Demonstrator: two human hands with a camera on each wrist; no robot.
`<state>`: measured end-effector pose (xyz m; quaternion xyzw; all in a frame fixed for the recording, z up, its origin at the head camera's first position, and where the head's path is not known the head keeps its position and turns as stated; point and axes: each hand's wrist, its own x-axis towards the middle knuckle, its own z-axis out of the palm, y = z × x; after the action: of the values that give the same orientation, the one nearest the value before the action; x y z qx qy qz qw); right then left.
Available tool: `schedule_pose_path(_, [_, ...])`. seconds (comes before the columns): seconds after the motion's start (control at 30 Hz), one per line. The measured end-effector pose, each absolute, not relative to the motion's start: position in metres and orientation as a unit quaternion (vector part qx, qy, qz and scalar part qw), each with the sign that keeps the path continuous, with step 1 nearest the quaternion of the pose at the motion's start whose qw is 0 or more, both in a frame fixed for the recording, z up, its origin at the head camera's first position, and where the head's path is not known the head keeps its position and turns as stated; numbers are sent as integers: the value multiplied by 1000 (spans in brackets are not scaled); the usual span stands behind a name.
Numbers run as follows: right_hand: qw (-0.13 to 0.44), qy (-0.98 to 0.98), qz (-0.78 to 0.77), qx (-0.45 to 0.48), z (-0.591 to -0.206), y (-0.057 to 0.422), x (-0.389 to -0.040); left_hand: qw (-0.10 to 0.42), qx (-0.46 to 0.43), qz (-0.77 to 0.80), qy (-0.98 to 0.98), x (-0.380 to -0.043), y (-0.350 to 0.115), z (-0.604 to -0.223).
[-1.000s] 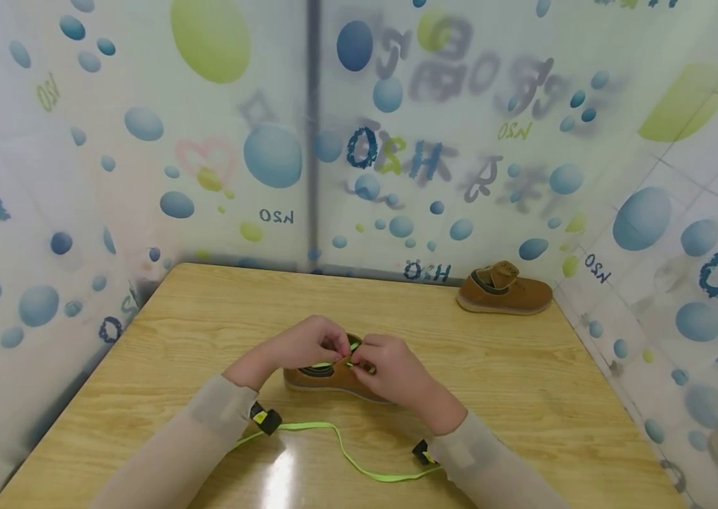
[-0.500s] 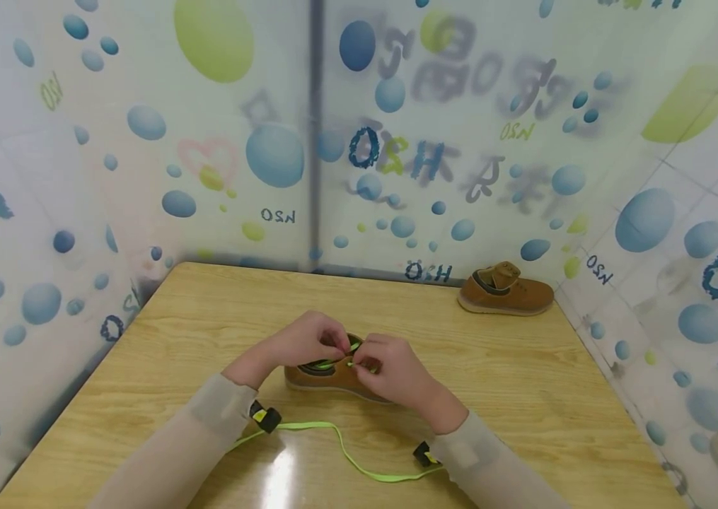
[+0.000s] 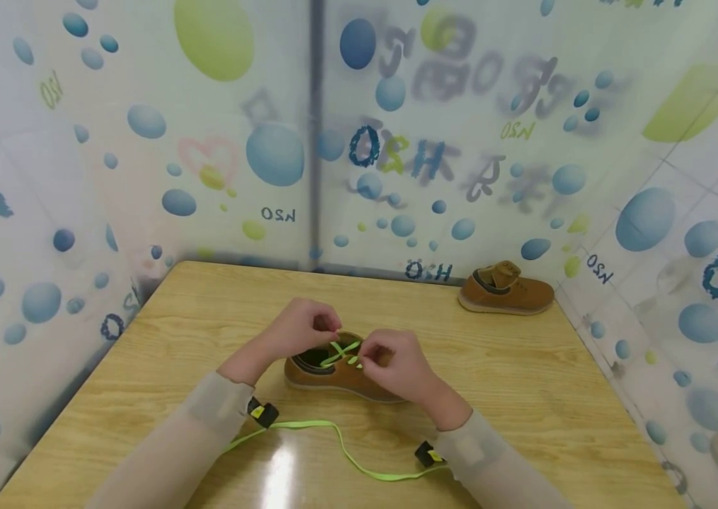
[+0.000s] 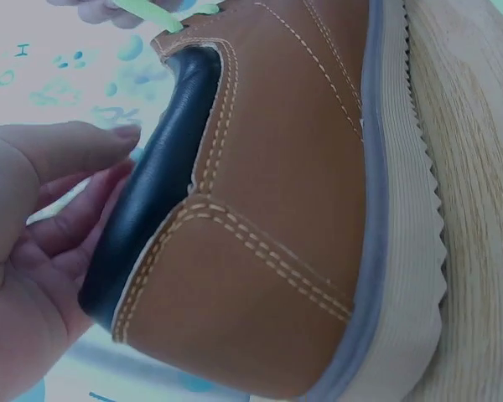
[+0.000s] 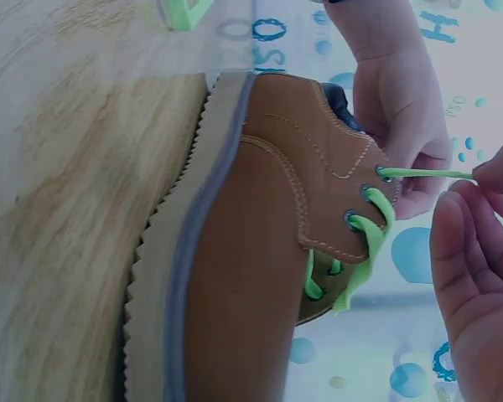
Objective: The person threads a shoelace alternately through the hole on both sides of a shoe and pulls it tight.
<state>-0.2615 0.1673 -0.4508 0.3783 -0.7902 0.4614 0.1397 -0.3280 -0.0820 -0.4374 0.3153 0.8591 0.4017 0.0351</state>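
Note:
A brown low shoe (image 3: 359, 385) stands on the table, its toe to the right, with a green shoelace (image 5: 427, 173) threaded through its eyelets. Out of the top near eyelet the lace runs taut to my right hand (image 3: 400, 360), whose thumb and index finger pinch it. Lace strands cross over the tongue in the head view. Above the shoe's opening is my left hand (image 3: 298, 329), fingers loosely bent. Nothing shows between its thumb (image 4: 109, 144) and fingers, close beside the dark padded collar (image 4: 155, 188) in the left wrist view.
Another brown shoe (image 3: 514, 295), no lace showing in it, stands at the table's back right corner. A green lace (image 3: 346, 452) lies in a curve along the front of the wooden table (image 3: 218, 304). Patterned sheets (image 3: 359, 233) rise behind and at both sides.
My left hand has moved up and left, away from the eyelets, uncovering the crossed lace strands. The right hand has shifted slightly right and up, still pinching the lace.

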Motion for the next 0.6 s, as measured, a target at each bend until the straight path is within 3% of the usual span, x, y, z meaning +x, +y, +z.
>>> schedule_pose_path(0.2, [161,-771,480,386,-444,168,-259,3,291,349,891,-329,-82,-437])
schedule_pose_path(0.6, [192,-731,499,424,-429,175,-255,3,289,298,910,-332,-84,-444])
